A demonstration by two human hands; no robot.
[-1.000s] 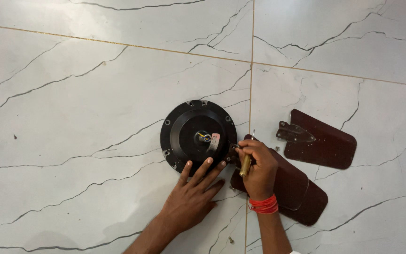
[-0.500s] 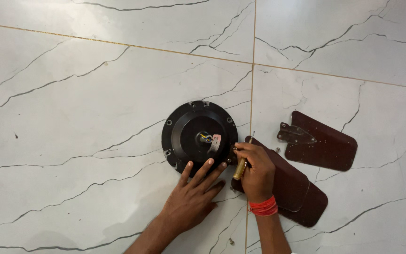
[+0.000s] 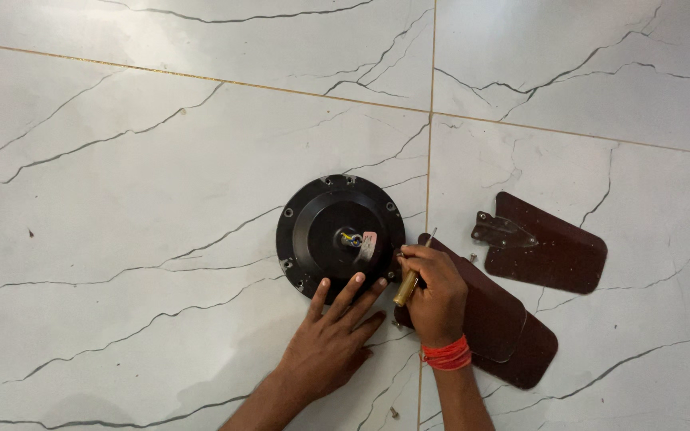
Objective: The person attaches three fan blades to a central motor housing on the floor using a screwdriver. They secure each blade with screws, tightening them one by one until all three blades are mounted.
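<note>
A round black fan motor housing (image 3: 329,231) lies on the white marble floor. My left hand (image 3: 331,339) rests flat with its fingertips spread on the housing's near rim. My right hand (image 3: 434,295), with a red thread band at the wrist, grips a screwdriver (image 3: 406,287) with a yellowish handle, its metal shaft pointing up beside the housing's right edge. Under and behind my right hand lie two stacked dark brown fan blades (image 3: 505,331).
A third dark brown blade (image 3: 553,251) with a metal bracket (image 3: 503,231) lies apart to the right. A small screw (image 3: 393,413) sits on the floor between my forearms, another (image 3: 473,257) near the blades. Gold grout lines cross the tiles.
My right hand has tilted the screwdriver, its handle swinging left toward the housing. The whole view has drifted slightly downward. My left hand stays on the rim.
</note>
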